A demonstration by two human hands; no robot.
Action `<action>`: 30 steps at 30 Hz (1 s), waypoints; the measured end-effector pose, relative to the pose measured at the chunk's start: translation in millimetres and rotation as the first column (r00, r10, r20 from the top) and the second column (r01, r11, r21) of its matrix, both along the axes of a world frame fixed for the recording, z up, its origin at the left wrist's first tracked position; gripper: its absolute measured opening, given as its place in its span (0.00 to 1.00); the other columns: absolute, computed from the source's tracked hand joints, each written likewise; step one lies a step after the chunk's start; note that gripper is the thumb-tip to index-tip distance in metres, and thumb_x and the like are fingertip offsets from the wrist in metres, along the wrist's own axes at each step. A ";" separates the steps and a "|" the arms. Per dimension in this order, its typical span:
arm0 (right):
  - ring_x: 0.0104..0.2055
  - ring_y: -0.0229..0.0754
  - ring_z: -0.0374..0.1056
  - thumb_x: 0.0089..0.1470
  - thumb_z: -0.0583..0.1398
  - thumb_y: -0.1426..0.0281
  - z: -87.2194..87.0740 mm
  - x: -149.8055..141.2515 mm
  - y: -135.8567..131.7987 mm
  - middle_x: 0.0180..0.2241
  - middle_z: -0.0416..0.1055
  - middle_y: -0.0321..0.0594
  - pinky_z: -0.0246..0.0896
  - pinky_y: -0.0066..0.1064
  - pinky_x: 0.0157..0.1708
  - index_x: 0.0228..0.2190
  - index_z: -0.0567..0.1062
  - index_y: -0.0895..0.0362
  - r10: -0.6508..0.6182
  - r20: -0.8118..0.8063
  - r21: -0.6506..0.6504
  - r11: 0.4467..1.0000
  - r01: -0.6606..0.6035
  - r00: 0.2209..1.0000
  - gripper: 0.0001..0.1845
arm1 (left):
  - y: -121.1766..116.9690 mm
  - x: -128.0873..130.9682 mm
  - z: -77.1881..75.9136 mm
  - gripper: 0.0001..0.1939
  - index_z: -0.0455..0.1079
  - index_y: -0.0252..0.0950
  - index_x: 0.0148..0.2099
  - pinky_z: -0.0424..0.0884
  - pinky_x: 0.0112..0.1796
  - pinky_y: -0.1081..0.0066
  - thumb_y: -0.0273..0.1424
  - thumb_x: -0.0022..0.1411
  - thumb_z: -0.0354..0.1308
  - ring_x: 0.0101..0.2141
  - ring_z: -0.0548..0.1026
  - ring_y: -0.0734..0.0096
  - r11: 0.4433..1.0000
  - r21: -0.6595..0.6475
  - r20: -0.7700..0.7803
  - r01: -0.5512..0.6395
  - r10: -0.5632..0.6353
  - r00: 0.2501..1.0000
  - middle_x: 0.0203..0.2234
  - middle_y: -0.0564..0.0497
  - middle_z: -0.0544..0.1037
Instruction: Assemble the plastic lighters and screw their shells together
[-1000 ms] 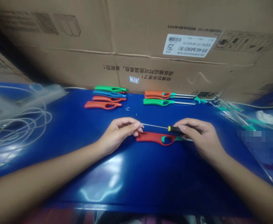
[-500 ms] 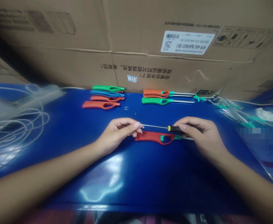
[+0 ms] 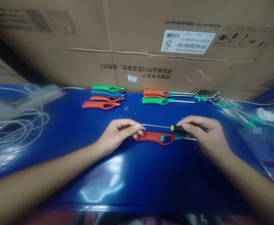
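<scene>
My right hand (image 3: 200, 131) is closed around the black handle of a screwdriver (image 3: 177, 128) with a yellow collar. Its thin metal shaft points left, roughly level above the table. At the shaft's tip, the thumb and fingers of my left hand (image 3: 123, 132) are pinched together; whatever is between them is too small to make out. Just below the shaft lies a red lighter (image 3: 151, 137) with a teal trigger and a metal tube running right, partly behind my right hand. My left fingertips cover its left end. Several tiny screws (image 3: 126, 108) lie farther back on the table.
Behind stands a large cardboard box (image 3: 137, 40). Along it lie several coloured lighter handles (image 3: 100, 105) and lighters with metal tubes, among them a green lighter (image 3: 155, 101). Loose metal tubes with teal parts (image 3: 237, 112) are piled right. A coiled white cable (image 3: 22, 125) lies left.
My right hand has shifted slightly right with the screwdriver, baring more of the red lighter's tube. My left hand has barely moved and keeps its pinch.
</scene>
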State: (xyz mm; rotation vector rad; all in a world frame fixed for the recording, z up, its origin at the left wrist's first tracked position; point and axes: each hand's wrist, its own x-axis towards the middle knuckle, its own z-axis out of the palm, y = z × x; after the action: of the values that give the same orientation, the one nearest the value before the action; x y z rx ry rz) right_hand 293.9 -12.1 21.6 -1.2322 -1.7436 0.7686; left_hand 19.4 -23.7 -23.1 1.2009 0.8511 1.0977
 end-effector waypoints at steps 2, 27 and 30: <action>0.30 0.40 0.74 0.51 0.62 0.69 1.0 -1.0 -0.2 0.26 0.79 0.34 0.68 0.28 0.30 0.25 0.81 0.51 0.004 0.013 -0.002 1.000 -0.004 1.000 0.07 | 0.1 0.1 0.3 0.08 0.82 0.36 0.37 0.71 0.33 0.78 0.36 0.61 0.68 0.27 0.74 0.78 1.000 0.003 0.000 0.000 0.000 1.000 0.29 0.50 0.82; 0.23 0.37 0.67 0.54 0.63 0.70 7.5 4.8 -10.8 0.25 0.74 0.34 0.60 0.29 0.23 0.34 0.77 0.50 0.092 0.241 0.276 0.948 -0.159 0.966 0.03 | -3.3 3.1 8.2 0.10 0.81 0.32 0.35 0.72 0.31 0.77 0.35 0.62 0.67 0.26 0.74 0.77 1.000 -0.005 -0.111 0.025 -0.026 0.993 0.26 0.49 0.81; 0.24 0.37 0.68 0.52 0.67 0.66 8.8 5.4 -11.6 0.26 0.75 0.34 0.62 0.30 0.23 0.36 0.76 0.50 0.020 0.183 0.260 0.963 -0.068 0.983 0.07 | -2.9 3.4 7.1 0.10 0.81 0.32 0.35 0.72 0.31 0.76 0.36 0.61 0.68 0.25 0.74 0.77 1.000 -0.007 -0.088 0.005 -0.006 0.996 0.26 0.49 0.81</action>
State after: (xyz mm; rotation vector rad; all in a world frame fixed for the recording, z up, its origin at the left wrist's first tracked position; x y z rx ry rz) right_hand 299.3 -23.6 30.4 -1.1085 -1.9541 0.4397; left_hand 22.7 -26.6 -16.0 1.2522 0.9174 1.0426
